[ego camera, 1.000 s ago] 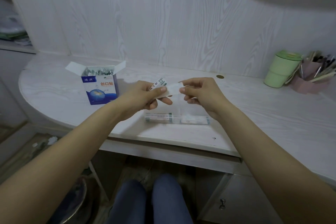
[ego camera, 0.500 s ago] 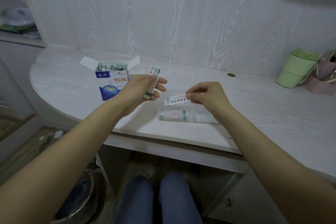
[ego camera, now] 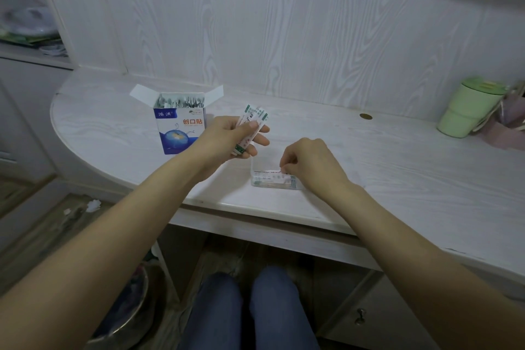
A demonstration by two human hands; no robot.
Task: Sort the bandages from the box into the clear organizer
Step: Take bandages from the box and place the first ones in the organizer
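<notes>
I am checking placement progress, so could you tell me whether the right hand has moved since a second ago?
Yes. The right hand has dropped from mid-air beside the left hand down to the clear organizer on the desk, toward the near edge.

The right hand [ego camera: 309,163] covers the right part of the organizer [ego camera: 267,179], so its fingertips and whatever they pinch can't be made out. Holder [ego camera: 508,119] far right is cut off by the edge, shelf clutter [ego camera: 28,25] far left is just blur.

place: you sit at home | signs: white wood desk [ego camera: 369,156], green cup [ego camera: 466,111], pen pot [ego camera: 511,119], messy shelf [ego camera: 31,37]
</notes>
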